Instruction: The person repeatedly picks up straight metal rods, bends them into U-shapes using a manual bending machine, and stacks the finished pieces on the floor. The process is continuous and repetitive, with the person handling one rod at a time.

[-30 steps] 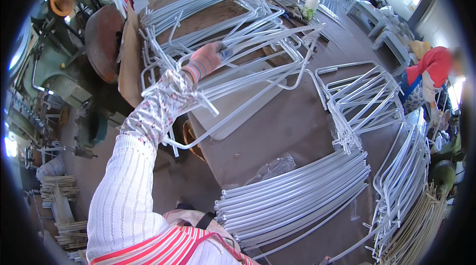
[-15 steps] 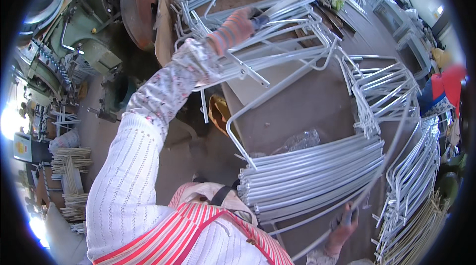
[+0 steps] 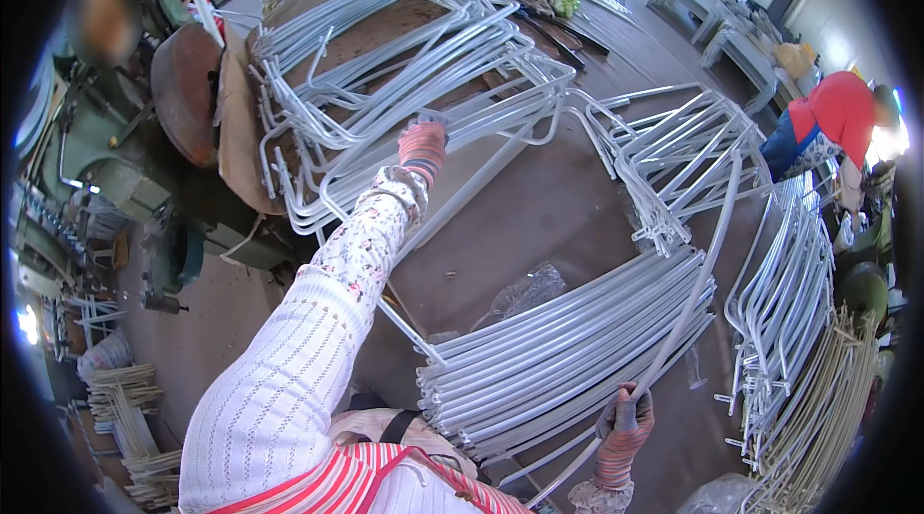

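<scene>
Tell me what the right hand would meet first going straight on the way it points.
Most likely the stack of metal tubes, though the right hand, closed around one long tube, might pass above it: its height over the stack is unclear.

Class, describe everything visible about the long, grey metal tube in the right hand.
This long grey tube looks metallic, smooth and bowed, perhaps partly from lens distortion. The right hand, in a striped glove with grey fingertips, grips its lower part. It slants up rightward, its top overlapping silvery bent-metal frames; contact is unclear.
</scene>
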The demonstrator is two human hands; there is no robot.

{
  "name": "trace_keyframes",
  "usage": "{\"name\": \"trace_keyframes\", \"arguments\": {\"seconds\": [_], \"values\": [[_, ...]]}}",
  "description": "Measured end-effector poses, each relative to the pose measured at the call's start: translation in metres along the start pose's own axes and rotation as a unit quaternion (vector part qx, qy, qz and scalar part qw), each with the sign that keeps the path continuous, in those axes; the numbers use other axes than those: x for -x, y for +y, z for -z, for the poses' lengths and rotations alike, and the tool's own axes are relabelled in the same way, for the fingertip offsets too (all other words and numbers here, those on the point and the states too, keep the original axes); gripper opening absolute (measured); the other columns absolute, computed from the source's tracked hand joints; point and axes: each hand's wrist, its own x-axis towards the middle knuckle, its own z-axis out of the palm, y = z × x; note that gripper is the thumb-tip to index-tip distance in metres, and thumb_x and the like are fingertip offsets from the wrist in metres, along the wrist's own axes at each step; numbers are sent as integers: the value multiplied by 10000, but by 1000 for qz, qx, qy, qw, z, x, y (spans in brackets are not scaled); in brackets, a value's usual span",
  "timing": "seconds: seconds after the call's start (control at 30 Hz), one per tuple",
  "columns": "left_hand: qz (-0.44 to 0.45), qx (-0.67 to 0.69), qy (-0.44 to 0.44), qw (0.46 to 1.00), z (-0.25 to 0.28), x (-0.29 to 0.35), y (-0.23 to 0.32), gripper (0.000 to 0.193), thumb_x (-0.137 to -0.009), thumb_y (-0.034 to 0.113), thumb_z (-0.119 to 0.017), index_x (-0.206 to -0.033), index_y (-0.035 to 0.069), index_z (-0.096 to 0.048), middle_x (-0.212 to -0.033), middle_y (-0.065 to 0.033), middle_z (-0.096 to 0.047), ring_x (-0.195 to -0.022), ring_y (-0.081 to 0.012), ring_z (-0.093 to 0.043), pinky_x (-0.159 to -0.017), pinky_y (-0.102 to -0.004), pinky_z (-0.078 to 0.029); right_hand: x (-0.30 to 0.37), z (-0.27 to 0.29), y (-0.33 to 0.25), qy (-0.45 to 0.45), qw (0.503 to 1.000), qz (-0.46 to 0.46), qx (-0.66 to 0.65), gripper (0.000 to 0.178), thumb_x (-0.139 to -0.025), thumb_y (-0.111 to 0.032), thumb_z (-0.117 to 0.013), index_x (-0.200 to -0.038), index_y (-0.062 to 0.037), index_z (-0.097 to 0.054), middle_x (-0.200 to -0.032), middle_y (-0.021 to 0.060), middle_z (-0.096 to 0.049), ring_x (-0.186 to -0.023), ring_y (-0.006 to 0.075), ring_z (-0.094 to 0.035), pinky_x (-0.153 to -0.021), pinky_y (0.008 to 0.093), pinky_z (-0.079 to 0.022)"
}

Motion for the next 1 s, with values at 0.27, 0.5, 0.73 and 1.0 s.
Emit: {"name": "trace_keyframes", "arguments": {"seconds": [0.27,0.5,0.73,1.0], "values": [[-174,-44,-2,984,-41,117,7,293,-810,271,-643,-1041,95,-598,-859,-131,-655,-820,-317,-648,-771,-402,-510,-20,7,9,26,994,-71,-75,135,-865,-138,-612,-949,-36,-584,-554,-7,-430,-409,48,-330,-348,217,-219],[-29,285,-240,927,1,100,28,247,-831,210,-627,-1015,48,-600,-854,-208,-647,-781,-351,-629,-725,-415,-483,-30,11,-3,13,999,-15,-36,139,-862,-144,-606,-942,-31,-596,-552,-19,-423,-410,43,-322,-353,218,-208],[-82,231,-182,952,77,117,37,245,-826,208,-636,-991,35,-585,-857,-237,-630,-822,-405,-606,-727,-436,-472,-21,13,-21,25,996,57,-71,126,-865,-139,-598,-939,-37,-596,-538,-31,-417,-406,38,-313,-359,214,-195],[-277,269,23,922,141,137,-48,241,-811,106,-653,-1011,20,-551,-852,-181,-629,-785,-338,-605,-739,-391,-478,9,11,-38,18,993,86,-80,141,-865,-148,-591,-956,-40,-596,-544,-33,-404,-403,37,-298,-353,215,-199]]}}
